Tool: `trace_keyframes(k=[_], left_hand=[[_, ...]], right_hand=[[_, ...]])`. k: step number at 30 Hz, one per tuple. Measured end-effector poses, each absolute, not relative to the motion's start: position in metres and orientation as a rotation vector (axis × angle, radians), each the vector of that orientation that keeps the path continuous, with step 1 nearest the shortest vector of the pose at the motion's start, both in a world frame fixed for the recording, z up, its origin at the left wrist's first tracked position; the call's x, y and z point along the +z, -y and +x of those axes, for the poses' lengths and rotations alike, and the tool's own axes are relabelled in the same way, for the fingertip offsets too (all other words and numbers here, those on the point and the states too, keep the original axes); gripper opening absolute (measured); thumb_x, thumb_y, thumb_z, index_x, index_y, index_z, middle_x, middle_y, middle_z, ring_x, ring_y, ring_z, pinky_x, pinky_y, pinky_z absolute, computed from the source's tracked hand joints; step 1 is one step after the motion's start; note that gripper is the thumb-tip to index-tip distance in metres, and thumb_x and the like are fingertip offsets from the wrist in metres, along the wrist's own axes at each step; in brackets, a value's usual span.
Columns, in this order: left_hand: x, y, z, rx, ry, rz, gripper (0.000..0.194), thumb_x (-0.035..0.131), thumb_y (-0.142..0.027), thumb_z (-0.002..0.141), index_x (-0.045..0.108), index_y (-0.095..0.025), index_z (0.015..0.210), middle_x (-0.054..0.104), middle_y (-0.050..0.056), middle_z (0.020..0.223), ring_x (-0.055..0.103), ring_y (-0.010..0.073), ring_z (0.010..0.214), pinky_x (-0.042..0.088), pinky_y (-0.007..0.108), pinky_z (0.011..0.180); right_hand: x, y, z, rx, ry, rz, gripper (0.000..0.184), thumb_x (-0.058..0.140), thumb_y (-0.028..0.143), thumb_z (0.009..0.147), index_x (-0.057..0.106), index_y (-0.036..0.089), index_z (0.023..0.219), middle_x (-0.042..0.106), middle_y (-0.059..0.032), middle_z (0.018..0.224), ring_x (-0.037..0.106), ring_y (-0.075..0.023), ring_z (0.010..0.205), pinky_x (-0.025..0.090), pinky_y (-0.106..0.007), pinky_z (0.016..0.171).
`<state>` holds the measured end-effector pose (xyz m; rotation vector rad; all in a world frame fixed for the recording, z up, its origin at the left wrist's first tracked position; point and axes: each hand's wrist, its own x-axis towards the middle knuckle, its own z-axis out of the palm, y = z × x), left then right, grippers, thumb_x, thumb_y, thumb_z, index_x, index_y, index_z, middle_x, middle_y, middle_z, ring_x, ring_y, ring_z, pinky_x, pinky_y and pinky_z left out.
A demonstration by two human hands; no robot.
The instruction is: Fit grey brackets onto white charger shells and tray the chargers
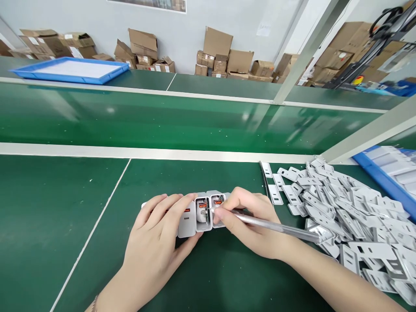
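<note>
A row of small white charger housings (186, 226) stands on the green table in front of me. My left hand (159, 229) wraps round the row from the left, fingers over the top and thumb along the near side. One housing beside it is uncovered (202, 219), showing orange-red and metal connector parts inside; its neighbour on the right (217, 200) is uncovered too. The housing nearest my left fingers has a cover with two port slots. My right hand (250, 216) is closed round silver metal tweezers (279, 226), their tip at the uncovered housings, partly hidden by the fingers.
A big pile of loose white slotted covers (344, 208) spreads over the table's right side. Beyond it is a blue-edged tray (383, 182) with white parts. Another blue tray (107, 74) rests on the upper shelf. Cardboard boxes (240, 61) line the wall.
</note>
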<state>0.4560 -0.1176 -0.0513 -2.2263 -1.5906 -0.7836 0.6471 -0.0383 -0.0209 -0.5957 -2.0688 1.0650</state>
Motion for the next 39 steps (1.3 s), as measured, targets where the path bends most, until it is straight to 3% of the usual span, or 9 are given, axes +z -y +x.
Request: trace_keyframes(k=[5, 10, 16, 27, 39], left_hand=[[-0.0514, 0.1176, 0.4551, -0.778, 1.591, -2.234, 0.044, 0.062, -0.025, 0.088, 0.047, -0.011, 0.127, 0.065, 0.010, 0.115, 0.055, 0.0243, 0.105, 0.036, 0.039, 0.100], [-0.0511, 0.1173, 0.4551, -0.777, 1.601, -2.226, 0.044, 0.060, -0.025, 0.088, 0.047, -0.012, 0.127, 0.065, 0.009, 0.115, 0.056, 0.0239, 0.105, 0.036, 0.039, 0.100], [-0.0511, 0.1174, 0.4560, -0.773, 1.591, -2.244, 0.043, 0.060, -0.025, 0.089, 0.047, -0.011, 0.128, 0.064, 0.010, 0.116, 0.054, 0.0243, 0.106, 0.035, 0.040, 0.101], [-0.0521, 0.1167, 0.4554, -0.799, 1.592, -2.227, 0.044, 0.061, -0.026, 0.088, 0.047, -0.012, 0.127, 0.064, 0.010, 0.115, 0.055, 0.0237, 0.105, 0.036, 0.039, 0.101], [-0.0509, 0.1185, 0.4558, -0.779, 1.629, -2.233, 0.044, 0.057, -0.027, 0.090, 0.044, -0.015, 0.130, 0.065, 0.009, 0.116, 0.058, 0.0236, 0.105, 0.037, 0.040, 0.101]], right_hand=[[-0.0201, 0.0371, 0.6459, 1.048, 2.097, -0.602, 0.019, 0.054, 0.018, 0.090, 0.048, 0.017, 0.073, 0.047, 0.0058, 0.055, 0.036, -0.0041, 0.046, 0.028, -0.018, 0.044], [-0.0208, 0.0379, 0.6477, 1.095, 2.031, -0.480, 0.015, 0.054, 0.015, 0.090, 0.051, 0.016, 0.075, 0.055, 0.0029, 0.059, 0.042, -0.0049, 0.047, 0.031, -0.019, 0.044], [-0.0226, 0.0380, 0.6463, 0.903, 2.104, -0.475, 0.018, 0.053, 0.010, 0.089, 0.045, 0.018, 0.074, 0.046, 0.0067, 0.055, 0.032, -0.0042, 0.047, 0.029, -0.019, 0.046], [-0.0222, 0.0366, 0.6461, 0.763, 2.247, -0.480, 0.015, 0.057, 0.014, 0.089, 0.049, 0.018, 0.077, 0.053, 0.0057, 0.062, 0.042, -0.0047, 0.051, 0.033, -0.018, 0.052], [-0.0203, 0.0404, 0.6497, 0.778, 2.269, -0.460, 0.013, 0.054, 0.013, 0.089, 0.048, 0.019, 0.080, 0.051, 0.0051, 0.062, 0.040, -0.0055, 0.050, 0.033, -0.021, 0.051]])
